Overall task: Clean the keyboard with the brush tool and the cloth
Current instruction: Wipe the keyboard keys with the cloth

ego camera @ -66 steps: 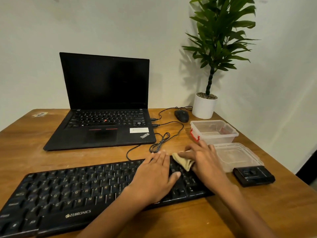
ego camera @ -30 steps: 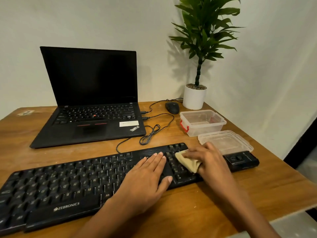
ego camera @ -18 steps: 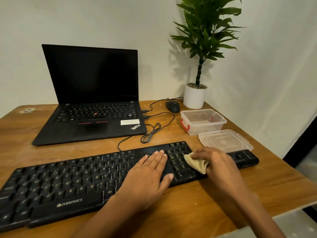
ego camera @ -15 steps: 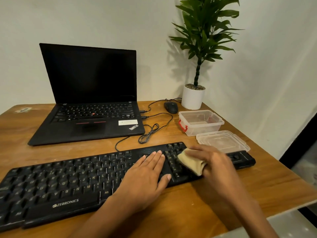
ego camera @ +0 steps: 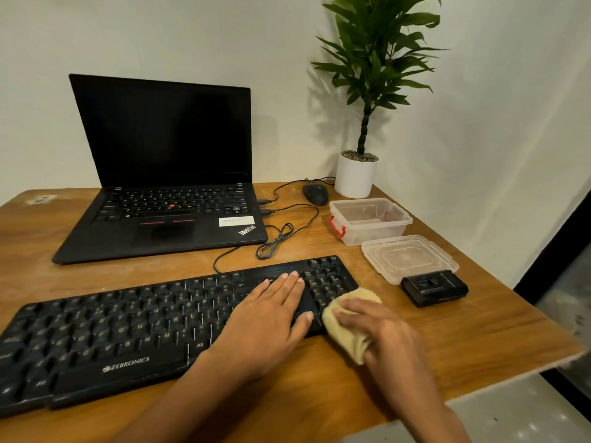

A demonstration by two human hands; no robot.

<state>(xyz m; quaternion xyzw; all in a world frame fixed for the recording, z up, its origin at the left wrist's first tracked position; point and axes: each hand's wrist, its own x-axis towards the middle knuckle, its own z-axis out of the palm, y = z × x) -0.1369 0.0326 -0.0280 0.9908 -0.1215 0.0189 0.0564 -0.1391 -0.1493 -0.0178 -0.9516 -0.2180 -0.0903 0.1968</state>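
Note:
A black Zebronics keyboard point(ego camera: 128, 327) lies slanted across the front of the wooden table point(ego camera: 479, 334). My left hand point(ego camera: 268, 318) lies flat on its right part, fingers straight, pressing it down. My right hand point(ego camera: 380, 327) grips a bunched yellow cloth point(ego camera: 345, 330) against the keyboard's right front corner. A small black box-shaped tool point(ego camera: 435, 287) sits on the table right of the keyboard; whether it is the brush tool I cannot tell.
An open black laptop point(ego camera: 160, 199) stands behind the keyboard, with coiled cables point(ego camera: 275, 241) and a mouse point(ego camera: 316, 194) beside it. A clear plastic box point(ego camera: 371, 220), its lid point(ego camera: 409, 259) and a potted plant point(ego camera: 356, 174) fill the back right. The table edge runs close on the right.
My right hand has drawn the cloth from the keypad's top down to the keyboard's right front corner. My left hand has stayed flat on the keys.

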